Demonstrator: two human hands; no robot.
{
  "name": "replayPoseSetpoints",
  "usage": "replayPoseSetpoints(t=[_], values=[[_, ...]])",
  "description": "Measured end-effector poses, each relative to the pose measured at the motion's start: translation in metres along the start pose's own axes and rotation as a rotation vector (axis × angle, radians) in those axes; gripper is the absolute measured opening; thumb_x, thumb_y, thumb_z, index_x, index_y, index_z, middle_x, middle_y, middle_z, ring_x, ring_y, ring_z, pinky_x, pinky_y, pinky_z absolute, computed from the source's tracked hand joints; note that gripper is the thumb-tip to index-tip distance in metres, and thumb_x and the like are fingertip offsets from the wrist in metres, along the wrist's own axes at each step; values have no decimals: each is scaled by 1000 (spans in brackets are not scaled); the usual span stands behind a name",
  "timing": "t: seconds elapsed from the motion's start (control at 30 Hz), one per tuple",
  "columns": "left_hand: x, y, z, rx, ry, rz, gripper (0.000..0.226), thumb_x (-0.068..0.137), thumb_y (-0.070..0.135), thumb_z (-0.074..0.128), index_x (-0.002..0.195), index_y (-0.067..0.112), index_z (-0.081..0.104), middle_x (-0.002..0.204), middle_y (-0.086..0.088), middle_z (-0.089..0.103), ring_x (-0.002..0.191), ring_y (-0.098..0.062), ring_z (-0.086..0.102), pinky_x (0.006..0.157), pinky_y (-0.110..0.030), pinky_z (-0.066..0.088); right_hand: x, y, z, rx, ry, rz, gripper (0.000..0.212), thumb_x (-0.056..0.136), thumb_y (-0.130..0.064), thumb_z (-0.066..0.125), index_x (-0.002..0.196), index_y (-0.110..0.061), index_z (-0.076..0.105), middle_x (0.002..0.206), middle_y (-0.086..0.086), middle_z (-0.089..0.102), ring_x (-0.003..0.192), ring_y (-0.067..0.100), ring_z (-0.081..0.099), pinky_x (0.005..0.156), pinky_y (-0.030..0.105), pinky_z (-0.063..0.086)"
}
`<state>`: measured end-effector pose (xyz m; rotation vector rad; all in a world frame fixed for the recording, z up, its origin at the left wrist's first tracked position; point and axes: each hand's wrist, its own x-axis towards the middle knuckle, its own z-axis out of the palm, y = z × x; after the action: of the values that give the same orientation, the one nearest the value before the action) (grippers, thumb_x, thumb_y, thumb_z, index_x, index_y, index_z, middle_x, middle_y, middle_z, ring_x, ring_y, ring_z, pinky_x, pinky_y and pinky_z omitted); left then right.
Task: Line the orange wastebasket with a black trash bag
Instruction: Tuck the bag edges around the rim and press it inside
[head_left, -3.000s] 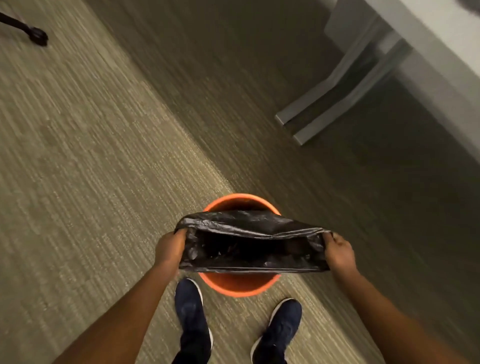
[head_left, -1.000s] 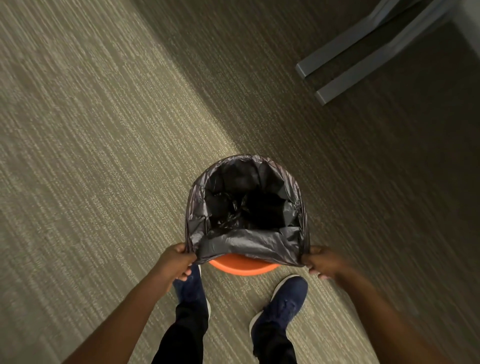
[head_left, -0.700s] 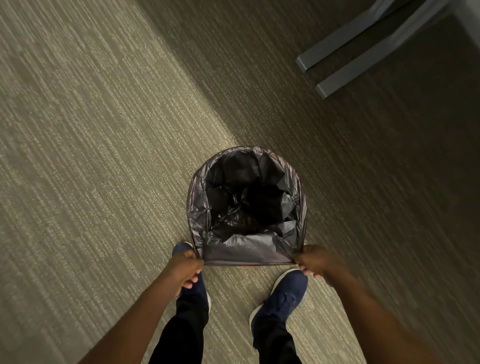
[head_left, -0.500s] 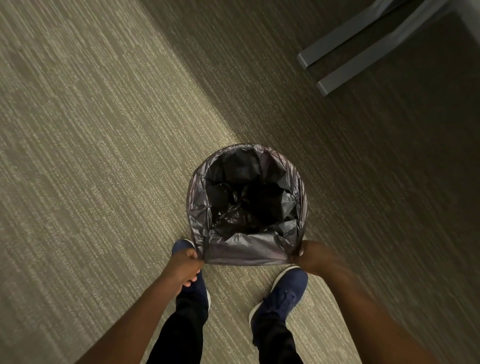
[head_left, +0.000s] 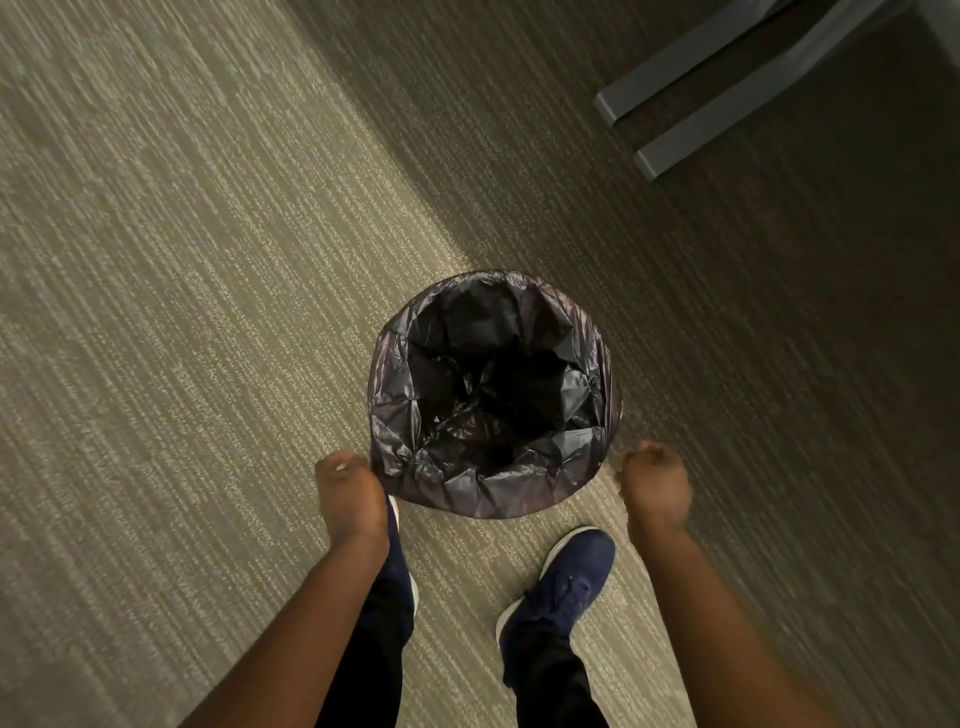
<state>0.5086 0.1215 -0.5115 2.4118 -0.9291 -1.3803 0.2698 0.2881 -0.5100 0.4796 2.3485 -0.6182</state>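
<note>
Head view showed the black trash bag (head_left: 493, 395) at centre, cuffed over the whole rim and hiding the orange wastebasket, so your lining looked done; your left hand (head_left: 350, 499) touched its 8 o'clock edge, grip unclear, your right hand (head_left: 655, 488) curled empty near 4 o'clock.

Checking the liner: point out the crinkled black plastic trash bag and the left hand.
crinkled black plastic trash bag (head_left: 483, 493): head view, near rim fold.
left hand (head_left: 352, 498): head view, its back.

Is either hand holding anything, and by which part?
The curled right hand holds nothing. The left hand lies against the rim of the trash bag; whether it grips cannot be told.
</note>
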Motion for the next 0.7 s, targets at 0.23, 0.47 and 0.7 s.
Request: replayPoseSetpoints(t=[0.23, 0.47, 0.7], values=[[-40, 37, 47, -144, -157, 84, 53, 106, 46, 33, 148, 15, 41, 144, -14, 52, 131, -35, 51, 101, -40, 41, -42, -49, 43, -101, -71, -505, 78, 104, -46, 42, 160, -2, 12, 168, 17, 14, 155, 29, 13, 126, 40, 14], [-5, 30, 55, -239, -68, -155, 83, 94, 74, 25, 141, 12, 54, 140, -16, 59, 121, -36, 58, 104, -46, 45, -2, -47, 57, 219, 3, -130, 73, 100, -65, 25, 142, -13, 55, 142, 19, 58, 133, 39, 50, 113, 45, 37], [-21, 18, 47, -494, -73, -373, 85, 92, 74, 31, 152, 15, 42, 155, -14, 46, 138, -35, 48, 115, -45, 34, -20, -31, 49, 514, 56, 172, 82, 92, -77, 27, 150, -22, 44, 153, 11, 48, 138, 34, 46, 115, 48, 37]])
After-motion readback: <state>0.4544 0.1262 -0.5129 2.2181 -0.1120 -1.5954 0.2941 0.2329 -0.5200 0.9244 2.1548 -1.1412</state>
